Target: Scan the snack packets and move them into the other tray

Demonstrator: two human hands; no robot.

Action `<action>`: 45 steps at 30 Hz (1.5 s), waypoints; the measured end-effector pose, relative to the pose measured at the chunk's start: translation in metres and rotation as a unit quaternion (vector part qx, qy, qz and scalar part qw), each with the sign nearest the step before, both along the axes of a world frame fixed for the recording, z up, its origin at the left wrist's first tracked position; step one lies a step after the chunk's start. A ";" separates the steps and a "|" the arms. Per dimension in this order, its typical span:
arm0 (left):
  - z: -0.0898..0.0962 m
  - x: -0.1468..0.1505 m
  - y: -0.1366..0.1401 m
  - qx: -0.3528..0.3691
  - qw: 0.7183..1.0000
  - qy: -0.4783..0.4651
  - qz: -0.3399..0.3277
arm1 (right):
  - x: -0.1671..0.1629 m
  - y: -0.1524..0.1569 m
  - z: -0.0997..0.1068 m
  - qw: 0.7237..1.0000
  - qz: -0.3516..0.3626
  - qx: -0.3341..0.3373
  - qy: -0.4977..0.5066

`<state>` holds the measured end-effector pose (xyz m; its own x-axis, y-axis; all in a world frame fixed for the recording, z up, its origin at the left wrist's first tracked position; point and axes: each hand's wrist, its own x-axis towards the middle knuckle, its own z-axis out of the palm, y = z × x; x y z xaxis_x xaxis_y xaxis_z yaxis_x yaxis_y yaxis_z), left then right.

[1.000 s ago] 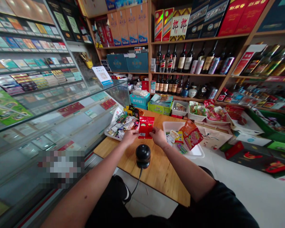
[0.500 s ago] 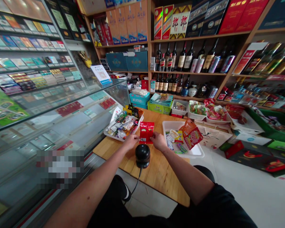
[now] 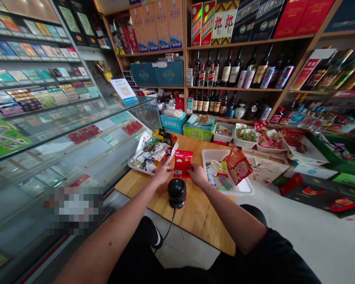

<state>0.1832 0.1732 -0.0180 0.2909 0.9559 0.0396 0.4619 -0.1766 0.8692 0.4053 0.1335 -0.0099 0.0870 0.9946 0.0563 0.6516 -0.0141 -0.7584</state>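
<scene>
Between my two hands a red snack packet (image 3: 182, 162) stands upright, its barcode near the lower left corner. My left hand (image 3: 165, 173) pinches the packet's lower left edge. On the opposite edge, my right hand (image 3: 197, 174) grips it with thumb and fingers closed. Just in front of the packet, nearer to me, sits a black dome-shaped barcode scanner (image 3: 176, 192) with a cable running off the table's edge. A white tray (image 3: 138, 169) heaped with mixed packets lies left of my hands. To the right, another white tray (image 3: 245, 190) holds several packets, one large and red-orange.
The wooden table (image 3: 207, 217) carries both trays and the scanner. A glass display counter (image 3: 85, 146) runs along the left. Behind the table are a green box (image 3: 198, 133), a blue box (image 3: 172, 123) and shelves of bottles (image 3: 226, 71). More snack trays (image 3: 245, 144) stand at the back right.
Almost nothing differs. The view has shifted slightly, and both hands keep the red packet upright behind the scanner.
</scene>
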 end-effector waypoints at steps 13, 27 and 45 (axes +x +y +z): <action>0.033 0.073 0.009 0.031 0.997 0.022 -0.061 | 0.063 -0.002 0.031 0.995 -0.075 0.068 0.014; 0.027 0.187 -0.007 0.004 0.990 0.040 -0.133 | 0.162 -0.034 0.007 0.980 -0.187 0.024 -0.059; 0.029 0.053 -0.018 0.121 0.988 0.096 -0.008 | 0.114 -0.040 -0.015 0.985 -0.087 0.136 -0.053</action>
<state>0.2361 0.1556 0.0111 0.3308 0.9204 0.2085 0.6090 -0.3770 0.6978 0.5191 0.0936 -0.0251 0.2335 0.9123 0.3364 0.7335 0.0619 -0.6768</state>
